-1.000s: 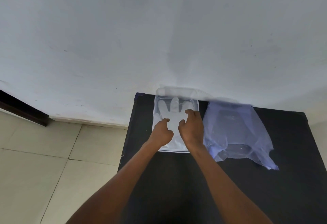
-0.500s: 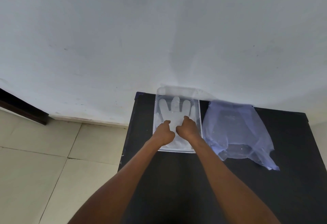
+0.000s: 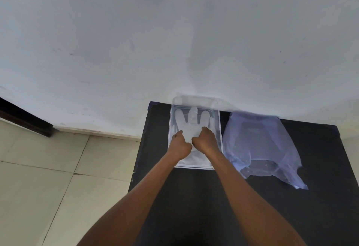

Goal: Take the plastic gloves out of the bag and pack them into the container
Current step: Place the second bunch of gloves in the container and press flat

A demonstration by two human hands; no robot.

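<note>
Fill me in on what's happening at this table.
A person is packing plastic gloves into a clear container on a black table. Both hands are down inside it: the left hand and right hand press side by side on the palm of a whitish glove that lies flat, its fingers spread toward the wall. The bluish plastic bag lies crumpled just right of the container, with neither hand on it. What remains in the bag cannot be made out.

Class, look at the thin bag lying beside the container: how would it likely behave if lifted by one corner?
The bag looks like thin translucent film, lying flat and crumpled on the table, so it would probably hang limp. It seems very light, likely to drift or slide. Its glossy surface may slip from a loose pinch.
</note>
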